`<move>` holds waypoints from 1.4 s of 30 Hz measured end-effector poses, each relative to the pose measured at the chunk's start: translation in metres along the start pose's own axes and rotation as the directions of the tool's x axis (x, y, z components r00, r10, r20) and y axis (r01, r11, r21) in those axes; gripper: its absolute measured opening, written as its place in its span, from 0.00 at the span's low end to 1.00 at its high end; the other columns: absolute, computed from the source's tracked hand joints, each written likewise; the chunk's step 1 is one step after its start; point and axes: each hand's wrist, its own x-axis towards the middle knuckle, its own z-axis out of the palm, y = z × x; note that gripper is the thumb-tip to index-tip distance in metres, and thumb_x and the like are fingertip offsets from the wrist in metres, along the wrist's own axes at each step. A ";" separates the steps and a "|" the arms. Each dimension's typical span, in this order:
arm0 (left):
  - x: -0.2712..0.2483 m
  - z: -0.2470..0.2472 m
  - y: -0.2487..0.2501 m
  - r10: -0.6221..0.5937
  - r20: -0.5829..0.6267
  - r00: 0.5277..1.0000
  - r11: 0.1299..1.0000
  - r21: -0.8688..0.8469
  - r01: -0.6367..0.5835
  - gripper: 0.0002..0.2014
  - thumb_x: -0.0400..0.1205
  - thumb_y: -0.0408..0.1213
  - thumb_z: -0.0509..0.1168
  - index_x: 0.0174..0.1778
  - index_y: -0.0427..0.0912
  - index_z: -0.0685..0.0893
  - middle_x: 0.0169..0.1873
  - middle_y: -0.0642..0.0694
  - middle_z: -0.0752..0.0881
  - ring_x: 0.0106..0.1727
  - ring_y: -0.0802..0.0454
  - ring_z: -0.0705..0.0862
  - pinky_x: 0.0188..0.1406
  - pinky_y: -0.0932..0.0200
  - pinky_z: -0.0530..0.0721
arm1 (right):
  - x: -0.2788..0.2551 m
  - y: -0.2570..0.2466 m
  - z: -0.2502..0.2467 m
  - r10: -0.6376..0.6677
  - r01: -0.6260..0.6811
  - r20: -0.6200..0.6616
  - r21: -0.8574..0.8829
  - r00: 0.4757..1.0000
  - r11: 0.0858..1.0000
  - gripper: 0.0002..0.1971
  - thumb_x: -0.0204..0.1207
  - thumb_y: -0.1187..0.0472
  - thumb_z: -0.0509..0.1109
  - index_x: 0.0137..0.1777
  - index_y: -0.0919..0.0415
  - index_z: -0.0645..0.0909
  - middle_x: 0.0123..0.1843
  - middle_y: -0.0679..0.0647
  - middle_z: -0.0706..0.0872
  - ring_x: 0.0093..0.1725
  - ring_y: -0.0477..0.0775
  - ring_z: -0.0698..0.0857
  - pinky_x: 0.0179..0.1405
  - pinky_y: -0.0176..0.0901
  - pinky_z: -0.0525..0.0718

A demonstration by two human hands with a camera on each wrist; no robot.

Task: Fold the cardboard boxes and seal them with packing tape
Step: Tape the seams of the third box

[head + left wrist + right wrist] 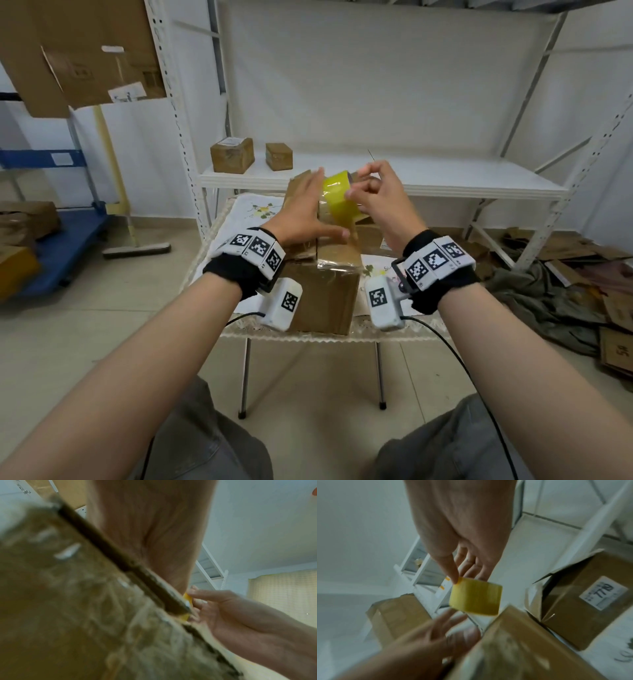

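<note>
Cardboard box point(322, 291) flaps lie folded, tape partly laid along the seam; flat left hand point(305, 212) presses them, right hand point(376, 198) pinches yellow tape roll point(342, 197) above the box, sealing unfinished.

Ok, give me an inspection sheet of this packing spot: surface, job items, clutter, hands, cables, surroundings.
Surface: small table with a floral cloth, metal legs.
Job's things: cardboard box on the table, top flaps closed, clear tape over its near edge; yellow tape roll held above it.
Clutter: second box with open flaps beside it; flattened cardboard and a dark cloth on the floor at right.
Hands: left hand flat, fingers straight, on the box top; right hand grips the tape roll.
Cables: black cables run from both wrist cameras.
Surroundings: white shelf with two small boxes; blue cart and broom at left.
</note>
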 end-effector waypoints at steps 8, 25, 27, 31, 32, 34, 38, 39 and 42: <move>-0.001 0.000 -0.002 0.159 -0.368 0.916 0.987 0.056 -0.148 0.32 0.72 0.46 0.81 0.73 0.43 0.83 0.65 0.48 0.82 0.64 0.55 0.79 0.62 0.70 0.67 | -0.002 0.005 0.009 0.041 -0.045 0.065 0.047 0.997 0.998 0.12 0.80 0.68 0.74 0.57 0.61 0.74 0.50 0.65 0.87 0.50 0.52 0.87 0.55 0.44 0.86; 0.007 -0.003 0.004 0.178 -0.555 0.813 0.965 -0.061 -0.254 0.04 0.74 0.36 0.79 0.43 0.43 0.94 0.38 0.53 0.89 0.40 0.61 0.86 0.45 0.65 0.85 | 0.003 0.016 0.002 0.040 -0.041 0.113 0.004 0.993 0.999 0.09 0.82 0.59 0.74 0.56 0.59 0.79 0.47 0.58 0.92 0.49 0.51 0.89 0.60 0.48 0.82; 0.007 -0.003 0.004 0.175 -0.561 0.809 0.969 -0.048 -0.243 0.02 0.75 0.36 0.79 0.42 0.44 0.94 0.38 0.52 0.90 0.39 0.64 0.85 0.43 0.72 0.82 | 0.003 0.016 0.003 0.044 -0.042 0.099 -0.020 0.994 0.999 0.10 0.81 0.57 0.74 0.57 0.60 0.80 0.46 0.54 0.92 0.49 0.47 0.90 0.61 0.47 0.82; 0.007 -0.001 0.002 0.204 -0.554 0.807 0.975 0.044 -0.216 0.01 0.79 0.36 0.75 0.44 0.44 0.91 0.40 0.50 0.89 0.41 0.58 0.85 0.47 0.63 0.85 | 0.002 0.015 0.005 0.039 -0.035 0.086 -0.047 0.996 0.998 0.12 0.82 0.55 0.73 0.59 0.62 0.80 0.43 0.50 0.91 0.43 0.41 0.89 0.47 0.39 0.81; 0.008 0.000 0.002 0.200 -0.545 0.814 0.977 0.053 -0.205 0.01 0.80 0.36 0.73 0.44 0.43 0.90 0.41 0.50 0.88 0.42 0.56 0.85 0.48 0.59 0.85 | 0.001 0.014 0.005 0.035 -0.030 0.087 -0.062 0.996 0.998 0.13 0.83 0.55 0.73 0.60 0.63 0.80 0.44 0.50 0.91 0.43 0.42 0.88 0.46 0.38 0.80; 0.010 0.000 0.000 0.187 -0.524 0.831 0.981 0.059 -0.184 0.02 0.82 0.35 0.71 0.45 0.42 0.88 0.42 0.50 0.87 0.43 0.54 0.83 0.49 0.55 0.85 | 0.000 0.012 0.005 0.027 -0.017 0.095 -0.109 0.995 0.994 0.14 0.82 0.56 0.73 0.61 0.63 0.81 0.44 0.52 0.89 0.44 0.45 0.86 0.44 0.37 0.79; 0.014 -0.001 -0.004 0.128 -0.500 0.857 0.991 0.037 -0.126 0.02 0.84 0.33 0.67 0.47 0.40 0.85 0.45 0.51 0.83 0.46 0.55 0.80 0.50 0.58 0.80 | 0.002 0.013 0.005 -0.007 0.050 0.161 -0.264 0.987 0.963 0.11 0.78 0.67 0.74 0.59 0.60 0.83 0.51 0.56 0.91 0.52 0.54 0.89 0.56 0.46 0.88; 0.014 -0.001 -0.005 0.109 -0.501 0.859 0.993 0.025 -0.112 0.02 0.84 0.33 0.66 0.48 0.40 0.84 0.45 0.51 0.82 0.47 0.55 0.79 0.51 0.60 0.78 | 0.002 0.015 0.004 -0.028 0.088 0.183 -0.326 0.983 0.941 0.11 0.77 0.67 0.74 0.59 0.60 0.84 0.54 0.56 0.91 0.55 0.55 0.89 0.61 0.51 0.86; 0.014 -0.001 -0.007 0.082 -0.493 0.866 0.996 0.000 -0.094 0.02 0.85 0.32 0.65 0.48 0.40 0.83 0.46 0.50 0.81 0.47 0.55 0.78 0.49 0.63 0.74 | 0.001 0.017 0.004 -0.060 0.168 0.260 -0.416 0.964 0.894 0.11 0.81 0.66 0.72 0.62 0.62 0.85 0.56 0.57 0.89 0.59 0.57 0.86 0.65 0.53 0.82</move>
